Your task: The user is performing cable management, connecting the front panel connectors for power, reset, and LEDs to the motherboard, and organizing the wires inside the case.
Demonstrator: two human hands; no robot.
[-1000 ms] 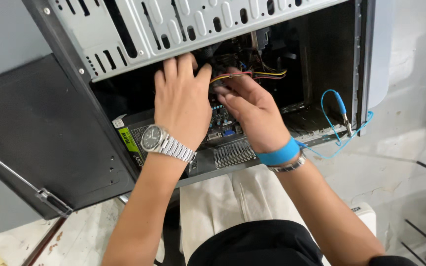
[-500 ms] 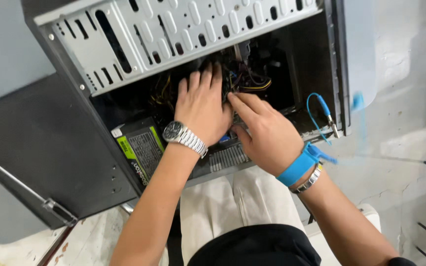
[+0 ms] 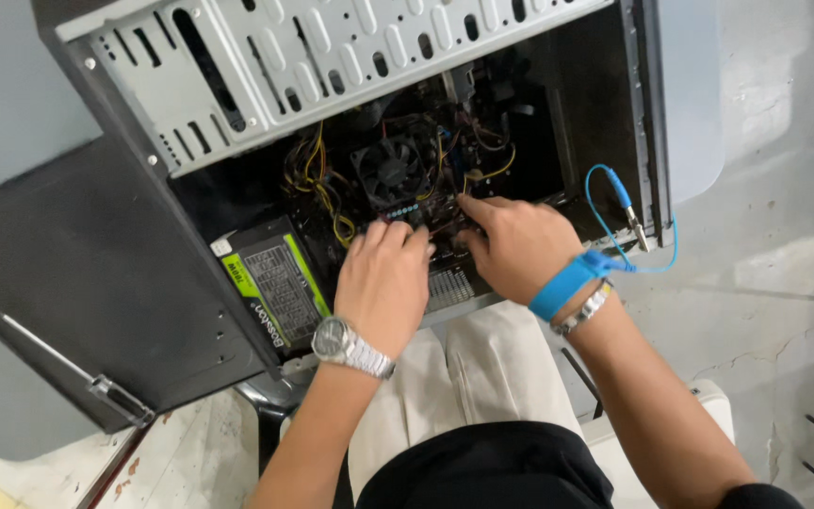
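Note:
An open desktop computer case (image 3: 96, 273) lies in front of me, its inside exposed. My left hand (image 3: 383, 283), with a silver wristwatch (image 3: 346, 344), rests palm down inside the case, fingertips on the board just below the black cooler fan (image 3: 390, 172). My right hand (image 3: 515, 245) wears a blue anti-static wrist strap (image 3: 567, 283) and a thin bracelet; its fingers pinch toward a small part on the board beside the left fingertips. What the fingertips hold is hidden. Yellow and black cables (image 3: 317, 184) bunch left of the fan.
A power supply with a green-edged label (image 3: 270, 283) sits at the case's lower left. The perforated metal drive cage (image 3: 313, 57) overhangs the opening. The strap's blue coiled cord with a clip (image 3: 628, 217) hangs at the case's right edge. My light trousers (image 3: 463, 377) are below.
Both hands have drawn back toward me from deep in the case, uncovering the cooler fan and cables. The view has shifted, so the case sits further left and lower.

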